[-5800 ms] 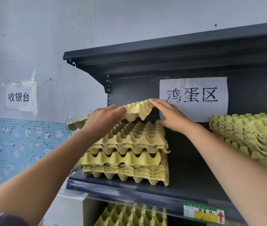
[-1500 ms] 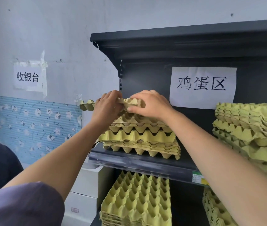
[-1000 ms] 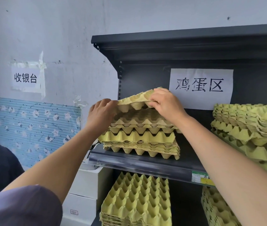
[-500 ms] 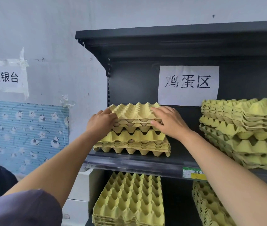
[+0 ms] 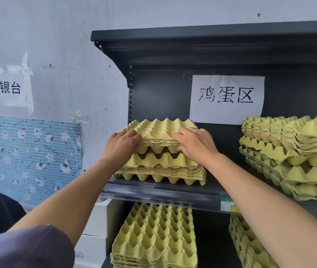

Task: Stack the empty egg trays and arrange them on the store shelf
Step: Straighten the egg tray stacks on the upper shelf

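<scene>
Where trays (image 5: 161,130) sit, dark shelf (image 5: 153,192), scuffed wall (image 5: 57,35)

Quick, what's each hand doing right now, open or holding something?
Left hand: grips the left edge of the top egg tray.
Right hand: pinches that tray's right edge.

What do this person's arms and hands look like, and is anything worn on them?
Both forearms are bare, with no gloves or watch. The left hand is bare; its upper arm has a short greyish-purple sleeve. The right hand wears a thin ring on one finger.
</scene>
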`<action>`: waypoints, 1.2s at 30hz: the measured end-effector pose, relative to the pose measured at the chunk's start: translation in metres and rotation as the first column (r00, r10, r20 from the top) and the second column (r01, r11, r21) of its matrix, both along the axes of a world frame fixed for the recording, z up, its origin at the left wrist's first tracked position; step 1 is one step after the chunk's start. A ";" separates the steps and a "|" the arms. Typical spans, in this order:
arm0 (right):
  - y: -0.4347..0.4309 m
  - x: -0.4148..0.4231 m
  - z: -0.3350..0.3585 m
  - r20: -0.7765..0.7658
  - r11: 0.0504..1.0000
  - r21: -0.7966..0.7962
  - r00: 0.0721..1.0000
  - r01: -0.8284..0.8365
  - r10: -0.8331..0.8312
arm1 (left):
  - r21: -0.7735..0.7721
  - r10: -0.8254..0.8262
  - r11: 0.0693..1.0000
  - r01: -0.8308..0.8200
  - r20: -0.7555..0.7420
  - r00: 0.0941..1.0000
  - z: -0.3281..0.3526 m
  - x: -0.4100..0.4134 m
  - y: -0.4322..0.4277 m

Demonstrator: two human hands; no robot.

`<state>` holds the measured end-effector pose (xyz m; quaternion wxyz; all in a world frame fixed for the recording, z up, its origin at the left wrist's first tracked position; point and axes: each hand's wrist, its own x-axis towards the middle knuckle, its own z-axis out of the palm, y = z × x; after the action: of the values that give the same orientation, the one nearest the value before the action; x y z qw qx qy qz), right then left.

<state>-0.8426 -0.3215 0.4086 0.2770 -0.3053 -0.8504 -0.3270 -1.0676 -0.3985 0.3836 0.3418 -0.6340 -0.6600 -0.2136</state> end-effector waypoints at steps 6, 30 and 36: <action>0.000 -0.014 -0.001 -0.080 0.992 0.109 0.994 -0.060 0.069 | 0.060 0.004 0.998 -0.003 -0.020 1.000 0.009 -0.014 -0.004; -0.008 -0.022 -0.008 -0.100 0.989 0.129 0.991 -0.078 0.091 | 0.103 0.003 0.995 -0.005 0.019 1.000 0.001 -0.005 -0.003; -0.031 -0.034 -0.001 -0.084 0.980 0.192 0.994 -0.048 0.065 | 0.134 -0.046 0.990 0.046 -0.003 0.999 0.006 0.020 -0.007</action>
<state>-0.8761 -0.3526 0.4078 0.3519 -0.2676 -0.8103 -0.3847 -1.0479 -0.4058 0.3893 0.3787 -0.6246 -0.6293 -0.2653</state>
